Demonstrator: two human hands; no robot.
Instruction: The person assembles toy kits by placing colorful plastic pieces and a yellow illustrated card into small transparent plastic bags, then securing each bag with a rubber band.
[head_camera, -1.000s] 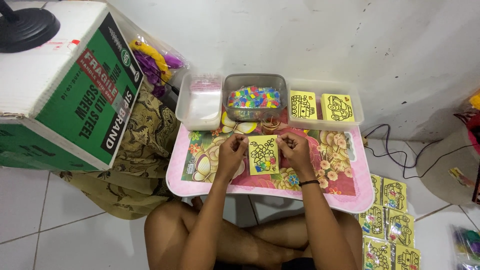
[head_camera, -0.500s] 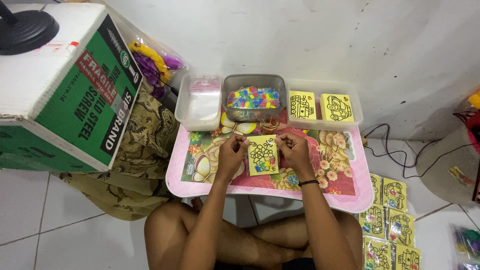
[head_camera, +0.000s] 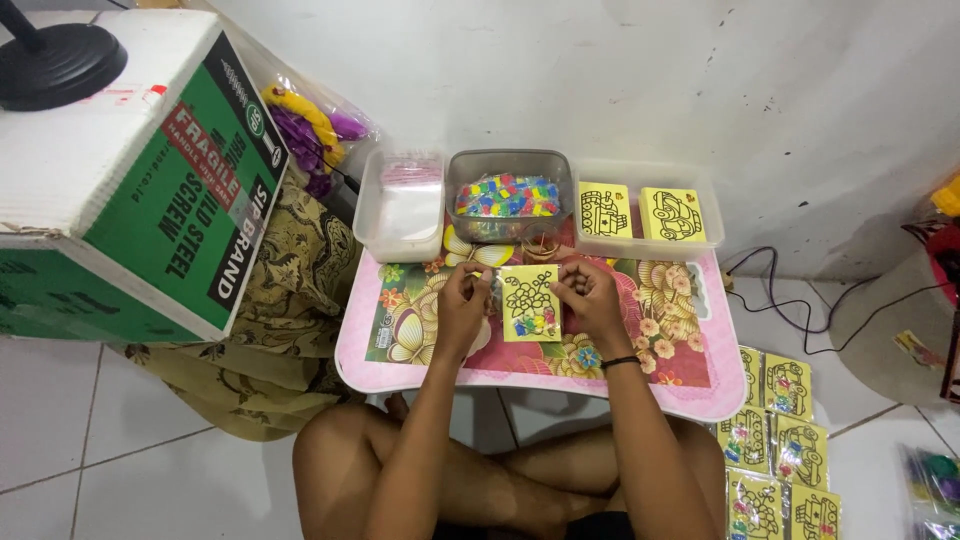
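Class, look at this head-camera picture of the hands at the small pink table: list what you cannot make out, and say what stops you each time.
- Head view: fingertip grip of the left hand and right hand on the yellow picture card; too small.
- Clear lidded plastic box: contents blurred by the cloudy lid.
- Colourful pieces in the grey tub: too small to identify.
- Card stack on the floor: cut off by the bottom edge.

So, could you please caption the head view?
Both hands, left and right, hold a yellow card over a pink tray table.
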